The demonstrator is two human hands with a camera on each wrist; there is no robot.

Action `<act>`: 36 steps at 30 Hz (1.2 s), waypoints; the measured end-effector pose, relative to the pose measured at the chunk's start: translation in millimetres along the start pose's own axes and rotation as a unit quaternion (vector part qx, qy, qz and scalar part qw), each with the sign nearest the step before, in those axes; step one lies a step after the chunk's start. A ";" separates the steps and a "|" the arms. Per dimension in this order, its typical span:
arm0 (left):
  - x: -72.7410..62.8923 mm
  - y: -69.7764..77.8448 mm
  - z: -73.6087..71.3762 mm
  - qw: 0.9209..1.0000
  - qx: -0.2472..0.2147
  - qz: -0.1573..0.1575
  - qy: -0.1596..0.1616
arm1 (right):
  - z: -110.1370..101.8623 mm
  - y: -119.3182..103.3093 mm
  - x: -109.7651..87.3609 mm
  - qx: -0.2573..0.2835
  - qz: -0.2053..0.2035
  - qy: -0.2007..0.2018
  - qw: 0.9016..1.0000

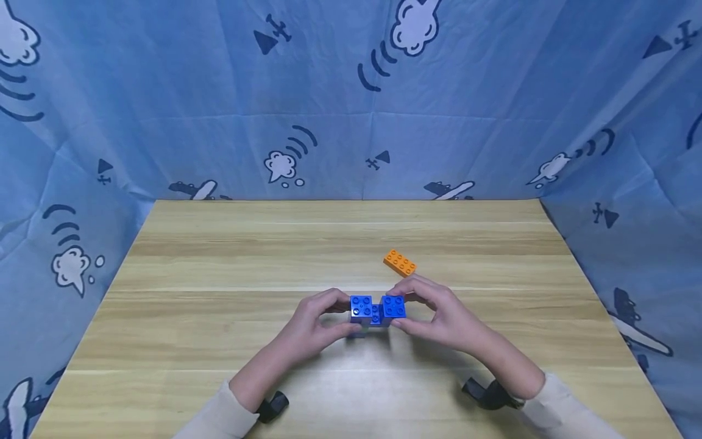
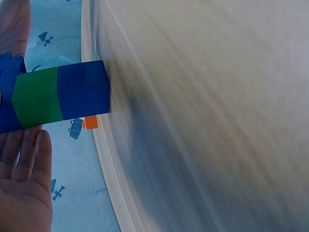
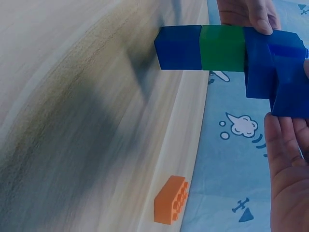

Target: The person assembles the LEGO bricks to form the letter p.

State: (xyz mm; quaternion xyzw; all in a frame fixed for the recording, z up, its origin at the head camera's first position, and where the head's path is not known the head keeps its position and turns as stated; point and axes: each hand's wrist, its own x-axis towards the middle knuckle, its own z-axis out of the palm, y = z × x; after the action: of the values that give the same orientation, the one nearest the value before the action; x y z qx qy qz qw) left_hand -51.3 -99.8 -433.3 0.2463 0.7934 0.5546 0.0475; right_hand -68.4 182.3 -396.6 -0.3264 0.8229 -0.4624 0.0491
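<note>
Between the hands stands an upright stack of toy building bricks. A blue bottom brick (image 2: 83, 91) touches or nearly touches the tabletop, with a green brick (image 3: 223, 48) above it. A blue crosspiece (image 3: 258, 65) tops the green one and reaches out to the right. Two square blue bricks sit on it with a gap between: a left blue brick (image 1: 361, 306) and a right blue brick (image 1: 393, 306). My left hand (image 1: 318, 320) pinches the stack's left side between thumb and fingers. On the other side, my right hand (image 1: 439, 311) pinches the right blue brick.
An orange brick (image 1: 400, 263) with studs up lies on the wooden table (image 1: 247, 244), just beyond the right hand. Blue patterned curtains (image 1: 329, 79) hang behind the table and along both sides. Black wrist mounts (image 1: 490, 393) hang below the forearms.
</note>
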 end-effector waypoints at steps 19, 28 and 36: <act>-0.4 -3.3 1.5 1.000 0.000 0.015 0.008 | -5.9 23.4 3.3 0.028 0.026 0.109 0.993; -1.0 -3.3 0.7 1.000 -0.005 0.012 0.004 | -11.4 43.3 10.8 -0.063 0.058 0.113 0.990; -0.4 -3.6 0.3 1.000 -0.005 0.012 0.003 | -17.1 62.6 18.2 -0.079 0.085 0.097 0.989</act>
State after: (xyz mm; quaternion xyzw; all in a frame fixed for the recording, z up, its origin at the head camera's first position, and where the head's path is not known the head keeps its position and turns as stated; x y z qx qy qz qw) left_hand -52.0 -100.7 -436.8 0.2534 0.7880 0.5596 0.0397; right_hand -120.0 206.7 -432.5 -0.2116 0.8824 -0.4199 -0.0174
